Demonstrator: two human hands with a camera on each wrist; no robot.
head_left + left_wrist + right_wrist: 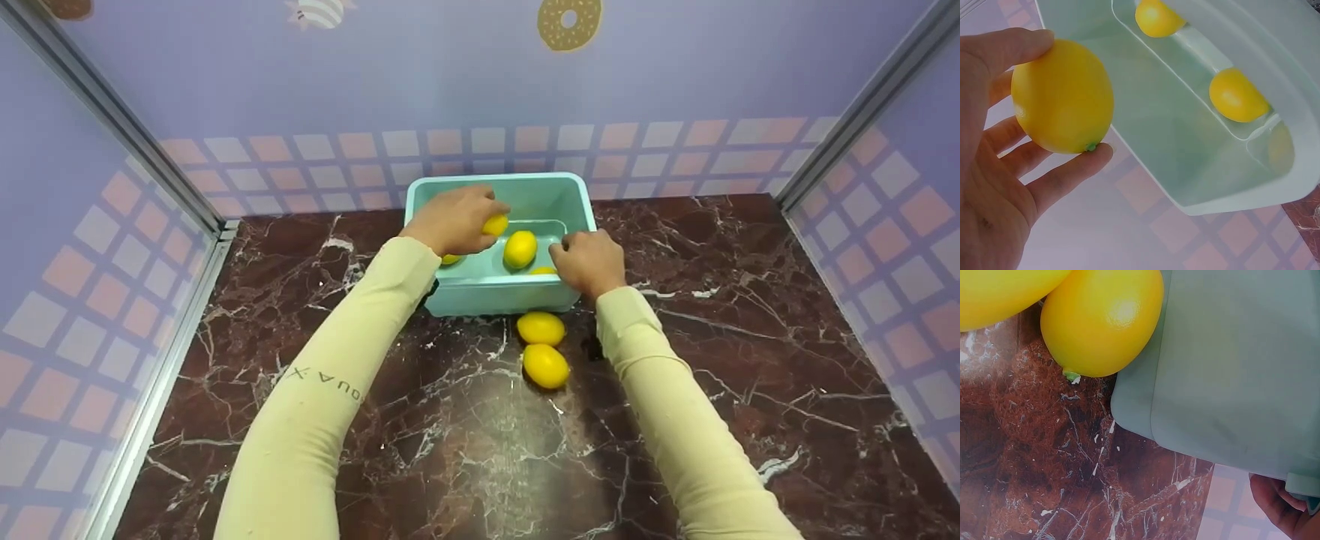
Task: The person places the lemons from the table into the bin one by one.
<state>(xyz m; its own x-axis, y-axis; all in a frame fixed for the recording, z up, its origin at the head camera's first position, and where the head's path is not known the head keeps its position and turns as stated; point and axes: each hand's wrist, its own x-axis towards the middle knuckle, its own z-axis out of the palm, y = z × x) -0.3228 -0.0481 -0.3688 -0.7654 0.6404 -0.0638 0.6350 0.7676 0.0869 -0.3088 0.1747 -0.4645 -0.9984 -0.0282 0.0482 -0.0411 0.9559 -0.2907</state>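
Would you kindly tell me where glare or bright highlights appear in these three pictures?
Head view: a pale sheen on the marble tabletop, between the forearms; left wrist view: a small, pale highlight on the held lemon; right wrist view: a bright glare spot on the nearer lemon beside the bin.

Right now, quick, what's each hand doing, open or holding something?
Left hand: closed, holding a yellow lemon between thumb and fingers.
Right hand: closed, gripping the rim of the teal bin on its right side.

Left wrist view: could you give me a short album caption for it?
A left hand holds a yellow lemon at a pale green bin, with two more lemons showing inside.
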